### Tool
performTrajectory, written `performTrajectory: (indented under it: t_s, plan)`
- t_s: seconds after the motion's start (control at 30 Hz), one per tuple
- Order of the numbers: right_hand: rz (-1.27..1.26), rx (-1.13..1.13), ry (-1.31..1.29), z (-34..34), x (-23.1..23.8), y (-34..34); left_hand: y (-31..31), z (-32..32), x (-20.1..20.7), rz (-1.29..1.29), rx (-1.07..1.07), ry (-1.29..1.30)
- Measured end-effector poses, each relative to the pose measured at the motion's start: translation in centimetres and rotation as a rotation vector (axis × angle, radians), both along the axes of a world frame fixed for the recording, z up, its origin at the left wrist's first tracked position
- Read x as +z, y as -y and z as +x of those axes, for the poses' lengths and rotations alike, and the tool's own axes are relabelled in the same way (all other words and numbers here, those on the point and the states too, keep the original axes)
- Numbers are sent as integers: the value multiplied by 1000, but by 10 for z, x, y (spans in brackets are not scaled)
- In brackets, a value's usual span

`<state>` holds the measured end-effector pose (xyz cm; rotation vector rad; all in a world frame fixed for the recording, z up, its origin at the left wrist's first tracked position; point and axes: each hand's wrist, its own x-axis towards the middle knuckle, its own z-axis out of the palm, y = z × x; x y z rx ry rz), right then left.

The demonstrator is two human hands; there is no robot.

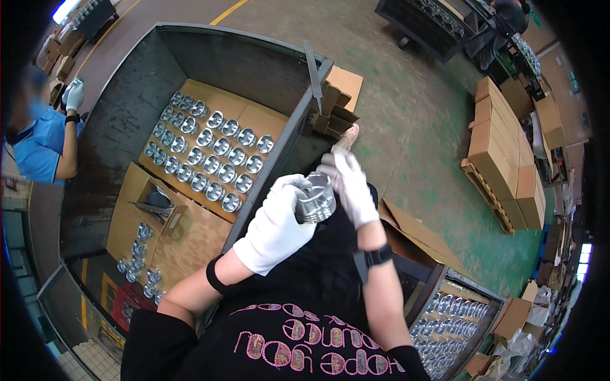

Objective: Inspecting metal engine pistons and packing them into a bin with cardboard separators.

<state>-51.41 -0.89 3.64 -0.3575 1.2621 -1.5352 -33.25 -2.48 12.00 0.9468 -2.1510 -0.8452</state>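
A shiny metal piston [318, 202] is held up in front of my body, with the ring grooves showing on its side. My left hand [278, 219], in a white glove, is closed around its left side. Beside the piston's upper right edge is my right hand [351, 190], also gloved in white. Motion blurs its fingers, and I cannot tell whether they touch the piston. To the left, rows of similar pistons [221, 147] stand on a cardboard sheet [260, 120] inside a dark metal bin [235, 39].
A small open cardboard box [175, 214] and several loose pistons [136, 260] lie in the bin's near part. More pistons [445, 327] fill a crate at lower right. Boxes on a pallet [502, 152] stand at right. A co-worker in blue [41, 146] is across the bin.
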Motion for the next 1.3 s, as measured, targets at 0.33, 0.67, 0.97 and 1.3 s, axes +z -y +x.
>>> performTrajectory:
  t_s: [0.33,0.67,0.97,1.3]
  plan:
    - [286,-4,-1285,-36,5,169,8,13,-4,-174,134,-67]
    - [183,-101,-1098,-20,29,10,16,13,-15,-239,226,-21]
    - [-4,-131,-832,34,80,-137,22,6,-15,-216,100,1]
    - [-9,-113,-1379,38,70,-90,7,11,-8,-167,-52,-31]
